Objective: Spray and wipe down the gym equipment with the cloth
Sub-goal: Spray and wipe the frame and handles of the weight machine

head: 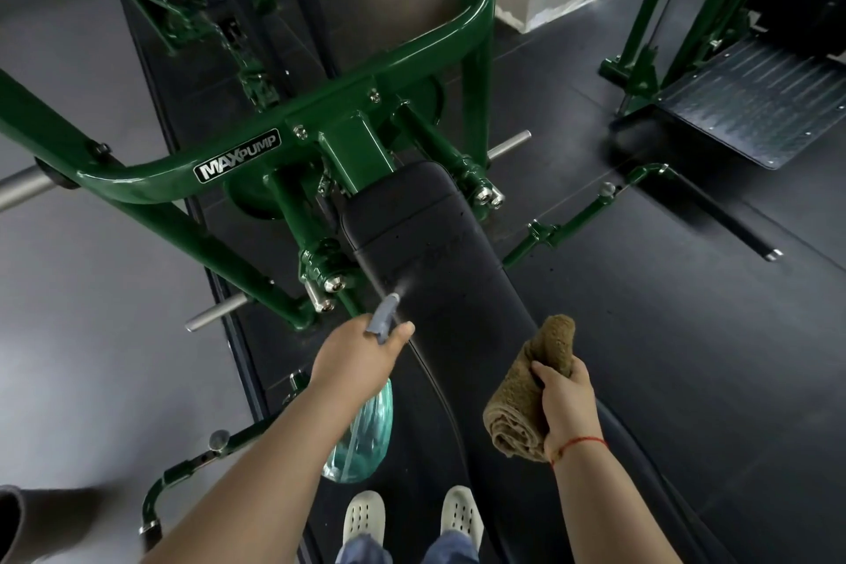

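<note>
A black padded bench (439, 252) runs away from me inside a dark green machine frame (256, 142) marked MAXPUMP. My left hand (361, 355) grips a teal see-through spray bottle (366, 435) with a grey nozzle, aimed at the pad. A thin mist leaves the nozzle tip and fine droplets speckle the pad. My right hand (565, 398) holds a rolled brown cloth (533, 385) just above the pad's right side, apart from the surface.
Steel weight pegs (215, 311) stick out from the frame on both sides. A second green machine with a ribbed black footplate (751, 101) stands at the right. Dark rubber floor (686, 357) lies around. My white shoes (364, 517) straddle the bench end.
</note>
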Available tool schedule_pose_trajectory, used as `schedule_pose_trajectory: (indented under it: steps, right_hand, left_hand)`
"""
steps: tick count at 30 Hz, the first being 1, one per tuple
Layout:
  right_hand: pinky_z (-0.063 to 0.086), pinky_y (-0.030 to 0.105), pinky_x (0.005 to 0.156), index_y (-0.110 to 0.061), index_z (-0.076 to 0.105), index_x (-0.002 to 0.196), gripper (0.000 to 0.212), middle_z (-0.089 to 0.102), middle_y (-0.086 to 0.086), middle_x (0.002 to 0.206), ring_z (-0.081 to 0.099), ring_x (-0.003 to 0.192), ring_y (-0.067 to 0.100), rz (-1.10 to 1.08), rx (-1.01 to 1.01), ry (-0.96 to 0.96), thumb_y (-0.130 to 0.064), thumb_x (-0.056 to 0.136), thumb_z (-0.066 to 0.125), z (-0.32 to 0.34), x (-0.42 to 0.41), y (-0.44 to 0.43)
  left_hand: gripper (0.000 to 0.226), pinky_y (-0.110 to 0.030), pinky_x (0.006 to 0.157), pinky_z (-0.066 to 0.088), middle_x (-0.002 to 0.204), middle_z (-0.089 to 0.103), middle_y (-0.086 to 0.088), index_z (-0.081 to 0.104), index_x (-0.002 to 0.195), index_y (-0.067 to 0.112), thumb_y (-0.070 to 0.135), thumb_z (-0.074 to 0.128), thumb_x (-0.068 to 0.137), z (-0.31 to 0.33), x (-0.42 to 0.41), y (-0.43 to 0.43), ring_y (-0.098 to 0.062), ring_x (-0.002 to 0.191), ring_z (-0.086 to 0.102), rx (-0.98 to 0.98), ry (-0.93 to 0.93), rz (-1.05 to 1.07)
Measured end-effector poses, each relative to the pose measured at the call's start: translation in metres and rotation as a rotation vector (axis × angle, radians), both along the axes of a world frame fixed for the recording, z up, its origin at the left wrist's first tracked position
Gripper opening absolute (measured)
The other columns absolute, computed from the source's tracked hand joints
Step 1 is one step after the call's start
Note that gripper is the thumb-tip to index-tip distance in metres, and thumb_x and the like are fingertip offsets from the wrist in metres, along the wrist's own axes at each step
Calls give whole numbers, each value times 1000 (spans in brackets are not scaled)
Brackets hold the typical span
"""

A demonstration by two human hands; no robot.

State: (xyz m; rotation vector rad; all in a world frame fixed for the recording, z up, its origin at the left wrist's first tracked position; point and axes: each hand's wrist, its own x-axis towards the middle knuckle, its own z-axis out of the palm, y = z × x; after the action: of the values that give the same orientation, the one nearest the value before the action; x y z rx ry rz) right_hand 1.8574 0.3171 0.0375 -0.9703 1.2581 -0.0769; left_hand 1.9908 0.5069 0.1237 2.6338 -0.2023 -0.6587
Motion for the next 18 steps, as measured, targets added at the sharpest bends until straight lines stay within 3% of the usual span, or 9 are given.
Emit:
schedule_pose_trajectory:
  steps: [4, 7, 12, 16, 18]
  right_hand:
    - [50, 56, 100, -27, 45, 140, 43, 61, 8, 116, 62, 104, 33, 4, -9, 25, -18, 100, 58, -3, -4, 0]
    - [50, 56, 100, -28, 46, 139, 44, 61, 7, 115, 63, 104, 32, -11, -14, 44, -18, 99, 59, -5, -11, -3]
    - [50, 55, 101, -25, 46, 138, 41, 61, 6, 114, 62, 105, 31, -28, -34, 79, -18, 100, 58, -8, -20, -7]
    - [48, 54, 102, -25, 45, 139, 41, 60, 5, 114, 61, 107, 31, -46, -48, 83, -17, 100, 57, -10, -24, -6]
    - [47, 55, 104, -25, 44, 140, 42, 60, 6, 117, 60, 109, 31, -34, -62, 91, -17, 100, 57, -14, -24, -4]
  left_hand:
    - [42, -30, 57, 33, 66, 45, 5, 42, 71, 21, 49, 60, 96, -13, -15, -8, -13, 59, 45, -3, 157, -119]
    - [48, -30, 57, 30, 64, 37, 5, 35, 68, 21, 48, 65, 93, -24, -23, -11, -13, 57, 39, 8, 265, -164]
    - [37, -30, 60, 37, 71, 54, 3, 50, 75, 20, 50, 62, 93, -35, -29, -15, -16, 66, 53, 92, 240, -307]
    - [23, -34, 68, 46, 78, 62, 3, 56, 82, 25, 44, 60, 93, -39, -25, -17, -18, 75, 60, -4, 221, -268]
    - [19, -35, 66, 44, 73, 58, 3, 52, 75, 28, 39, 58, 89, -41, -19, -17, -19, 70, 59, -60, 275, -256]
